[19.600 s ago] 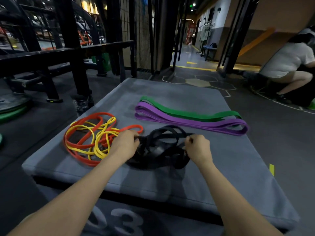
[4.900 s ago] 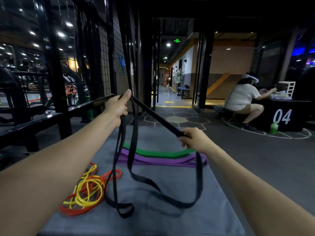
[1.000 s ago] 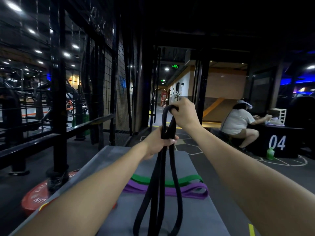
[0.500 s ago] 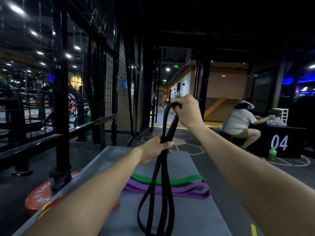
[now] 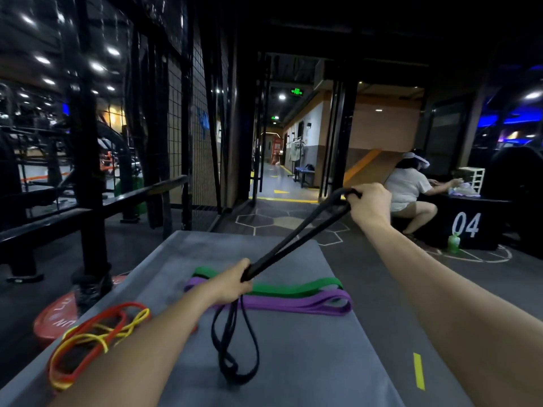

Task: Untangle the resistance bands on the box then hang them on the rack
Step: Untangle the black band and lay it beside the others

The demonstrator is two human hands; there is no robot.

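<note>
Black band (image 5: 296,236) pulled tight between two hands, up in the air over the grey box (image 5: 308,362). Right hand (image 5: 370,204) high and far out, grip closed around the top loop of the black band. Left hand (image 5: 232,284) lower, over the middle of the box, grip closed tight on the same strands. Below the left hand, loose loops of the black band hanging down and resting on the box top.

Just behind the left hand, green band (image 5: 293,287) and purple band (image 5: 305,304) lying flat side by side on the box, touching each other. Near the left edge of the box, red band (image 5: 85,342) and yellow band (image 5: 97,337) knotted together in one pile, partly hidden by the left forearm.

On the floor left of the box, red weight plate (image 5: 55,318) with white letters, too blurry to read. Yellow tape mark (image 5: 418,374) on the floor to the right. Far right, black box (image 5: 467,223) marked "04" in white, green bottle (image 5: 454,243) standing on the floor just in front of it. Person in a white shirt (image 5: 407,186) crouched beside that black box. Black rack (image 5: 88,171) standing to the left.
</note>
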